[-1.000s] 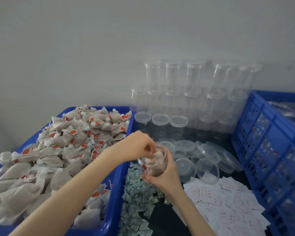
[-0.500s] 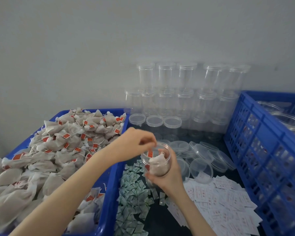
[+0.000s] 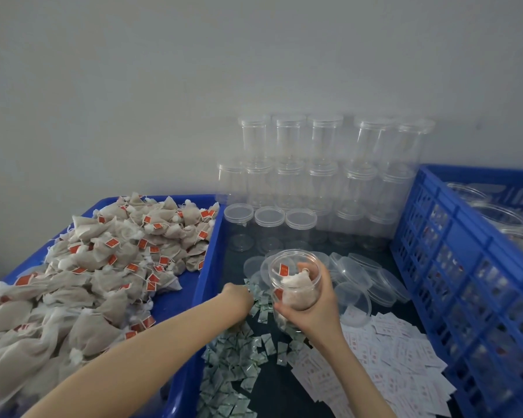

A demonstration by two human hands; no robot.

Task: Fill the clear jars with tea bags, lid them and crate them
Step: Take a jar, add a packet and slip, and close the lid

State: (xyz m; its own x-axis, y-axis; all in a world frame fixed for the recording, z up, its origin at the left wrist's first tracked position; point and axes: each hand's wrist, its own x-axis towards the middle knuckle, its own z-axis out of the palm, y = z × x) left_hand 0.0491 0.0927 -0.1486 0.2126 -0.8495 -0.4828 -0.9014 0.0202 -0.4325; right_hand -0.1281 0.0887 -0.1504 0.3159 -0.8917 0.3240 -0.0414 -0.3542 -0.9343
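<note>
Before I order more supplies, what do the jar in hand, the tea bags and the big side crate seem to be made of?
The jar looks like clear, glossy plastic: the tea bags inside show through its wall. The tea bags seem a soft, matte, off-white mesh or paper fabric, crumpled, with red tags. The crate looks like rigid blue moulded plastic with a lattice wall, slightly shiny.
</note>
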